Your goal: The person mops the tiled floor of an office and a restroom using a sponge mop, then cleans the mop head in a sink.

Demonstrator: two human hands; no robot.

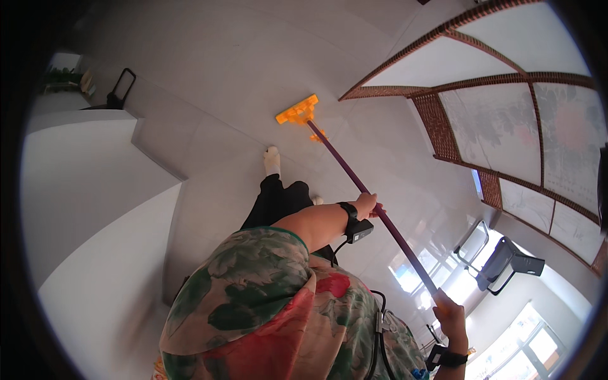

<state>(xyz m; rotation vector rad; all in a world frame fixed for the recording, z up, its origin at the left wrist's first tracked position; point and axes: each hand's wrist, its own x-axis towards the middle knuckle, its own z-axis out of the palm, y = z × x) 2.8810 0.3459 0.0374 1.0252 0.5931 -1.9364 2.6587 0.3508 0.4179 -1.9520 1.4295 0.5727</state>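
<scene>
A sponge mop with an orange head (pixel 297 110) and a long dark purple pole (pixel 345 166) slants across the view. Its head rests on the pale tiled floor (pixel 215 136), ahead of my feet. Around the middle of the pole, my left hand (pixel 367 206) is closed. Farther back, near the pole's upper end, my right hand (pixel 449 313) grips it too. A smaller orange part (pixel 318 135) sits on the pole just behind the head. Dark bands with small boxes circle both wrists.
Folding screen panels (pixel 494 120) with brown woven frames stand on the right. A dark chair (pixel 506 263) is at the lower right, near a bright window (pixel 525 345). A white curved wall (pixel 107 209) runs along the left, with a black-framed object (pixel 120 88) beyond it.
</scene>
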